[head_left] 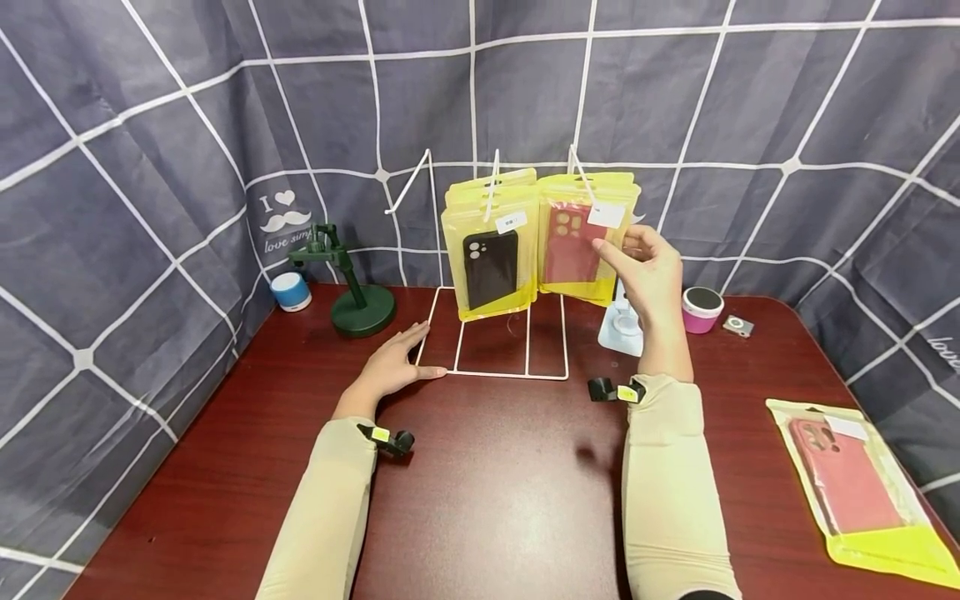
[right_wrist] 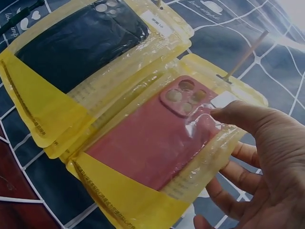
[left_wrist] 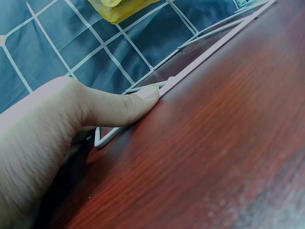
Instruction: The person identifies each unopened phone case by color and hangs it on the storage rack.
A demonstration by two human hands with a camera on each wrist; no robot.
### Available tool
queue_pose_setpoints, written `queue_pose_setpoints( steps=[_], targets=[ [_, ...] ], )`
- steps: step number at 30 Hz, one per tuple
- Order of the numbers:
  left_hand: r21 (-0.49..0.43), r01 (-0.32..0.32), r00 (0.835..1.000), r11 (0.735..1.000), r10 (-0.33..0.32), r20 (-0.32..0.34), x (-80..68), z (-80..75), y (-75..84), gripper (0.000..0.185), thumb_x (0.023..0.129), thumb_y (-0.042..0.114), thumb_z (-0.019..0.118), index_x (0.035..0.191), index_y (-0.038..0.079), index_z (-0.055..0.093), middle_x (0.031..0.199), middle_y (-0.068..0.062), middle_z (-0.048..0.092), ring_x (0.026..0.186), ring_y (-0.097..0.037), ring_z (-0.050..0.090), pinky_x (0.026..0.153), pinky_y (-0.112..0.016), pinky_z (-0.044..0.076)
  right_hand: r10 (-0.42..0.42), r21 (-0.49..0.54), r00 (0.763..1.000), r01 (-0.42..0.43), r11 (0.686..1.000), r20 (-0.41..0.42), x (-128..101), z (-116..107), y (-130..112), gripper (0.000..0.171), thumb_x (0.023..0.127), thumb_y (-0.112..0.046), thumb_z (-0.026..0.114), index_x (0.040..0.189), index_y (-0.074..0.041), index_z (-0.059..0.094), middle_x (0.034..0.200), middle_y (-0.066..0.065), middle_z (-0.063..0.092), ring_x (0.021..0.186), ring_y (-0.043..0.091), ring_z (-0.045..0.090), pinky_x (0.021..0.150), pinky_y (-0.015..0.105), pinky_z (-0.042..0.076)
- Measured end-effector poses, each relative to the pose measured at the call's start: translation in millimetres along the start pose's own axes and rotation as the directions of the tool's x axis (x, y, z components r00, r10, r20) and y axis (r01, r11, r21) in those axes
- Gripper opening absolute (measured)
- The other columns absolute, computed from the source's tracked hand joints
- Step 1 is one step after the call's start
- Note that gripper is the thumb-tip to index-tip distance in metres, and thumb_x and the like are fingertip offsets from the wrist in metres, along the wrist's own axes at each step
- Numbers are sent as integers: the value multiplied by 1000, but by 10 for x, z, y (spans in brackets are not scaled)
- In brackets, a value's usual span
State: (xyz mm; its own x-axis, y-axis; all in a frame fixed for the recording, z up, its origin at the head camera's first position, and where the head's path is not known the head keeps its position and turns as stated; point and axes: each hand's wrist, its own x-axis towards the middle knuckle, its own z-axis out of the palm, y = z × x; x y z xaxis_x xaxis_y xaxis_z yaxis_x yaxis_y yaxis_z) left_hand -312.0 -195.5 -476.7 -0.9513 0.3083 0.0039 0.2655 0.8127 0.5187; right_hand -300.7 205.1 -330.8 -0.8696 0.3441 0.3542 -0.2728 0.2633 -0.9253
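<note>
Hanging on the far wire rack (head_left: 491, 371) are several yellow packets; the right hand (head_left: 652, 271), fingers loosely spread, touches the red-case packet (head_left: 581, 246) on its peg, while the left hand (head_left: 393, 367) presses flat on the rack's base; one more packet (head_left: 855, 483) lies near right, probably left to hang

Dark red table (head_left: 495, 492), white wire rack (head_left: 495, 372) at centre, green stand (head_left: 362, 310) upper left, yellow-packaged red case (head_left: 855, 487) lower right, pink speaker (head_left: 702, 310) right of rack.
</note>
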Motion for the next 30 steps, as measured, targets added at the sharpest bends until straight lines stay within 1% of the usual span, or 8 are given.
queue_pose_setpoints(
  steps=[6, 12, 15, 20, 23, 24, 27, 30],
  targets=[
    [-7, 2, 1000, 1000, -2, 4, -23, 36, -21, 110, 73, 77, 71, 160, 24, 31, 166, -2, 23, 152, -35, 18, 121, -53, 20, 34, -30, 999, -34, 999, 10, -29, -60, 45, 46, 78, -44, 86, 109, -14, 72, 104, 1, 70, 98, 13, 62, 75, 25, 48],
    [6, 7, 1000, 1000, -7, 0, -46, 23, -54, 111, 73, 78, 70, 160, 22, 31, 166, -3, 24, 152, -35, 18, 121, -52, 20, -50, -106, 997, 57, 993, 61, -48, -189, 82, 42, 82, -42, 83, 109, -11, 73, 97, -2, 71, 90, 10, 65, 72, 22, 48],
    [9, 10, 1000, 1000, -10, -7, -60, -4, -69, 111, 73, 78, 70, 160, 21, 31, 166, -3, 24, 152, -35, 17, 121, -52, 20, -75, -147, 990, 93, 985, 120, -56, -298, 108, 41, 84, -41, 82, 110, -10, 74, 93, -6, 72, 87, 7, 65, 73, 20, 48],
    [7, 8, 1000, 1000, -8, -14, -73, -25, -75, 110, 74, 77, 70, 160, 20, 32, 165, -4, 25, 152, -35, 18, 121, -53, 20, -61, -239, 980, 106, 965, 190, -109, -630, 203, 38, 86, -42, 79, 108, -11, 74, 87, -12, 72, 77, 5, 65, 64, 16, 49],
    [11, 10, 1000, 1000, -10, -10, -75, -18, -74, 110, 73, 78, 69, 160, 21, 32, 165, -4, 25, 152, -35, 18, 121, -53, 20, -50, -354, 969, 136, 925, 243, -165, -926, 275, 35, 88, -44, 77, 107, -15, 74, 86, -12, 72, 75, 3, 62, 62, 15, 46],
    [11, 11, 1000, 1000, -11, -8, -75, -13, -74, 110, 73, 78, 69, 160, 21, 32, 165, -4, 25, 152, -35, 19, 121, -53, 20, -47, -398, 964, 152, 905, 261, -186, -1038, 303, 34, 88, -44, 77, 106, -16, 74, 87, -11, 72, 75, 1, 61, 63, 15, 46],
    [10, 7, 1000, 1000, -7, -6, -75, -2, -66, 112, 72, 79, 69, 160, 21, 32, 165, -5, 25, 152, -36, 19, 121, -53, 20, -39, -537, 946, 217, 815, 323, -239, -1422, 387, 31, 90, -45, 74, 106, -19, 76, 91, -7, 74, 77, -8, 57, 67, 17, 42],
    [5, 4, 1000, 1000, -4, -6, -68, 3, -54, 112, 72, 79, 70, 160, 20, 32, 165, -6, 25, 151, -37, 19, 121, -53, 20, -10, -630, 920, 277, 725, 392, -285, -1857, 483, 27, 91, -43, 74, 106, -20, 76, 95, -3, 75, 79, -11, 54, 69, 22, 42]
  ],
)
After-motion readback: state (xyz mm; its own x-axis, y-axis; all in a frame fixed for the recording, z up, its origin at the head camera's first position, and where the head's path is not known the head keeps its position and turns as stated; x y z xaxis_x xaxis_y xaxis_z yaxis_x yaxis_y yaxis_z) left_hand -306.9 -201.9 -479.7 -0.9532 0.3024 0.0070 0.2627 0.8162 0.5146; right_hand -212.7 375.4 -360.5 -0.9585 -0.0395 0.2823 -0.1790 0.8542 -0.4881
